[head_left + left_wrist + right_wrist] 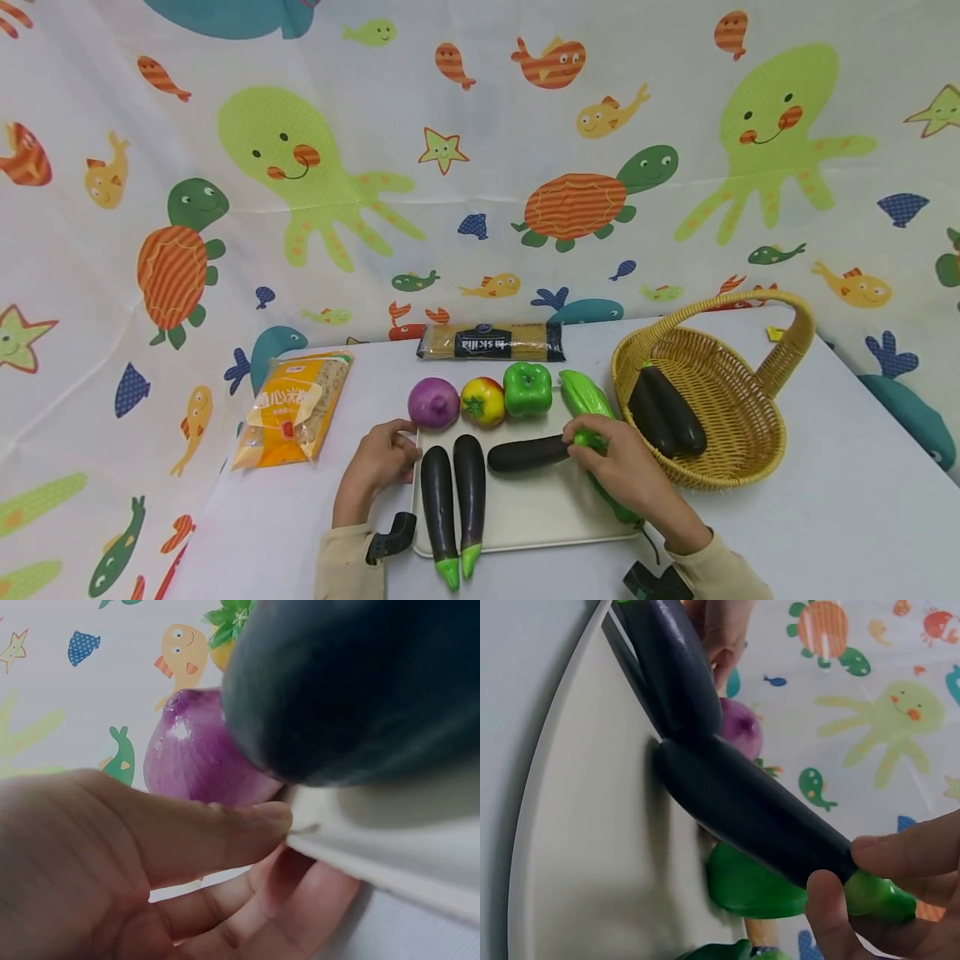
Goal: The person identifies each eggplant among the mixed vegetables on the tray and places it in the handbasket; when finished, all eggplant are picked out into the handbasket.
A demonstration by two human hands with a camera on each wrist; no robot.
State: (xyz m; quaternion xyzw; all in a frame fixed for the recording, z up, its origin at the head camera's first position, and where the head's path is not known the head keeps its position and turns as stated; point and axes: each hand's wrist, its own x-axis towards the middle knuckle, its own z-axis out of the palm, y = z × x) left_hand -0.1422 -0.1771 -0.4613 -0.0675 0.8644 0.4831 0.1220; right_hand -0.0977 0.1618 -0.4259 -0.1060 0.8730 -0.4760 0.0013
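My right hand (pixel 622 467) pinches a dark eggplant (pixel 528 455) by its green stem end, over the cream tray (pixel 543 517). In the right wrist view, thumb and fingertips close around that eggplant (pixel 757 810) near its cap. My left hand (pixel 378 461) grips the tray's left edge; in the left wrist view the thumb lies on top of the tray rim (pixel 390 874) with fingers below. Two more eggplants, a left one (pixel 438 508) and a right one (pixel 470 496), lie side by side on the tray, green ends over its front edge.
Behind lie a purple onion (pixel 433 403), red-yellow fruit (pixel 482 402), green bell pepper (pixel 527 389) and long green vegetable (pixel 585 392). A wicker basket (pixel 776 442) at right holds two eggplants (pixel 667 412). A pasta pack (pixel 491 342) lies at the back, an orange bag (pixel 292 408) at left.
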